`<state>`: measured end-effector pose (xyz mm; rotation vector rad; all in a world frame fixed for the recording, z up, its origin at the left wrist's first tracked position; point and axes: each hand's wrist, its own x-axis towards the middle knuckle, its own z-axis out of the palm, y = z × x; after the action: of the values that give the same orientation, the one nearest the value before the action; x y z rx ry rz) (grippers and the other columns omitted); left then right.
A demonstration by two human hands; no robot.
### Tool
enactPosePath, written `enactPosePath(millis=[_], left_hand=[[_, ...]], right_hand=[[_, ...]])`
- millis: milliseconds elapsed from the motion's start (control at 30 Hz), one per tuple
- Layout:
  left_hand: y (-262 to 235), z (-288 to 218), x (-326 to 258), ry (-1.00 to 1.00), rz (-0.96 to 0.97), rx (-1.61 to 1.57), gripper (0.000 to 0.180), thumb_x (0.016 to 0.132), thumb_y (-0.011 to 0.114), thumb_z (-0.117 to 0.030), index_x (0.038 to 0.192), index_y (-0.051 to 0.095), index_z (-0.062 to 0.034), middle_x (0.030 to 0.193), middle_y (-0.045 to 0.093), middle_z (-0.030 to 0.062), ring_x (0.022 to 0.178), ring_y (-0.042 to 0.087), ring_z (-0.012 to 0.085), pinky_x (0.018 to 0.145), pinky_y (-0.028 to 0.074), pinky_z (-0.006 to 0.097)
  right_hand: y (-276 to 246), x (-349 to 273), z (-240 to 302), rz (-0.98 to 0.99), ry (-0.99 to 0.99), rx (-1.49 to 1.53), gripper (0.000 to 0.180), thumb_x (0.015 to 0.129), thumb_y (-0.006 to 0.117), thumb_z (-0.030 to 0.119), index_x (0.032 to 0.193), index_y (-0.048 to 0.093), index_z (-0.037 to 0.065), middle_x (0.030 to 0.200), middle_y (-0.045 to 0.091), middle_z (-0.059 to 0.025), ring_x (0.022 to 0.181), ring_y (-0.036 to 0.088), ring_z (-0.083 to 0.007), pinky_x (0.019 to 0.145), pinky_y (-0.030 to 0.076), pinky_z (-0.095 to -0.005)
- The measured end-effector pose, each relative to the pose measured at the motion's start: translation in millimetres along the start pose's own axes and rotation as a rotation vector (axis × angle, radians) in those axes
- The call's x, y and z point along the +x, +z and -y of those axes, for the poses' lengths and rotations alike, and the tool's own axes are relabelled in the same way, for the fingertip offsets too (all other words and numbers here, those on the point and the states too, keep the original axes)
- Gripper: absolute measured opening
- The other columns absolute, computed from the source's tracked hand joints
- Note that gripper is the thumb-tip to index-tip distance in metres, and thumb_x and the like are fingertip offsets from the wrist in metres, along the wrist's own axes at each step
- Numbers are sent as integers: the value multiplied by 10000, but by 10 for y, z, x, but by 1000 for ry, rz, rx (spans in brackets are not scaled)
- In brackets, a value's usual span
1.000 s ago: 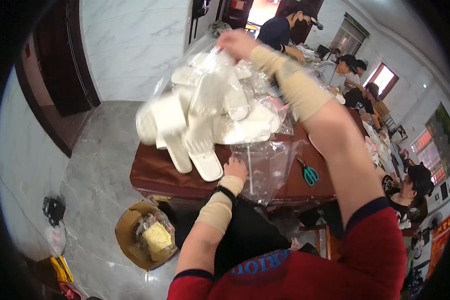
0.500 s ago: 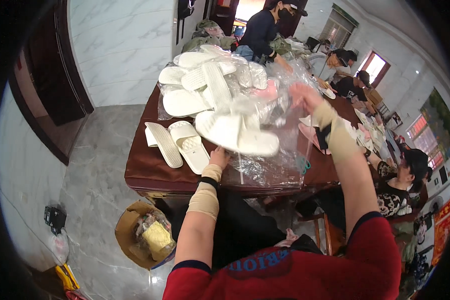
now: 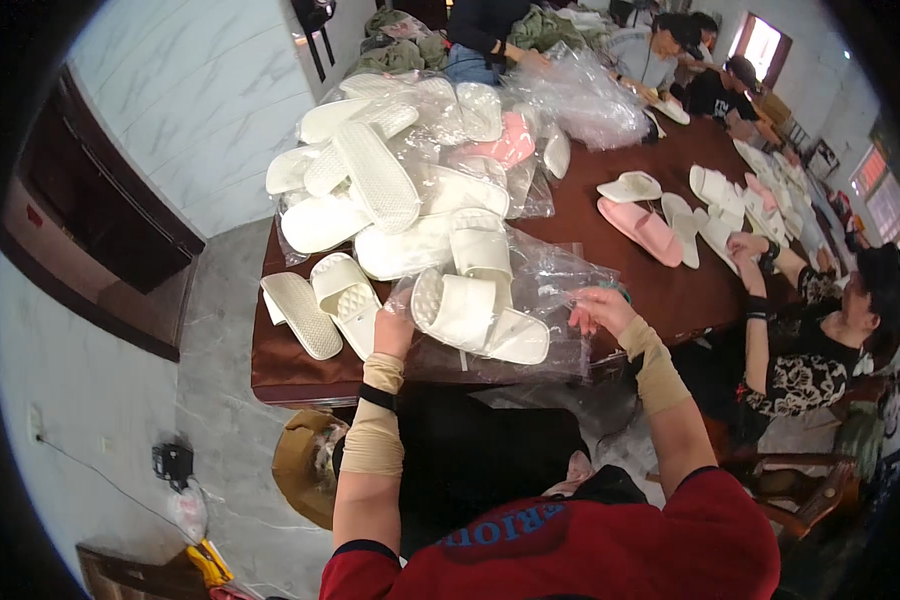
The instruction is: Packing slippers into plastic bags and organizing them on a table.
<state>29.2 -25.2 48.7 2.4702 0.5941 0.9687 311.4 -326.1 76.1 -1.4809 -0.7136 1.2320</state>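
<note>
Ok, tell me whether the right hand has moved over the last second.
Yes: against the table, the right hand has come rightward and toward the near edge.

At centre, slippers are looking matt and rubbery; a clear plastic bag is glinting; the bench is showing soft sheen; lower left, a cardboard box is looking dull.

I've got a slipper pair between the left hand and right hand, slipper pile behind it on the table, two loose slippers left, more slippers right, fabric heap farthest back, carton below left.
</note>
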Motion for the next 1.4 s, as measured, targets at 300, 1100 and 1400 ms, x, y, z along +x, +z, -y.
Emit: enactPosePath(millis=[300, 1100, 1400], left_hand=[[245, 608, -385, -141, 246, 101, 125, 777, 568, -100, 783, 596, 21, 733, 608, 215, 712, 592, 406, 645, 489, 454], [536, 363, -129, -189, 232, -371, 303, 858, 528, -198, 1118, 595, -58, 1053, 629, 189, 984, 592, 348, 838, 472, 394], [444, 843, -504, -296, 221, -341, 370, 840, 507, -92, 1205, 559, -67, 1026, 658, 142, 879, 640, 272, 788, 498, 340]], right_hand=[[596, 578, 122, -20, -199, 296, 366, 890, 518, 129, 1239, 528, 17, 1011, 651, -88, 777, 637, -153, 553, 491, -246], [404, 1451, -343, -118, -157, -605, 647, 645, 798, 256, 1186, 519, 37, 1086, 620, -190, 986, 612, -294, 828, 479, -363], [682, 1383, -56, 162, 165, -78, 518, 851, 615, 137, 1305, 410, -4, 1281, 498, -142, 1141, 499, -214, 950, 418, -341]])
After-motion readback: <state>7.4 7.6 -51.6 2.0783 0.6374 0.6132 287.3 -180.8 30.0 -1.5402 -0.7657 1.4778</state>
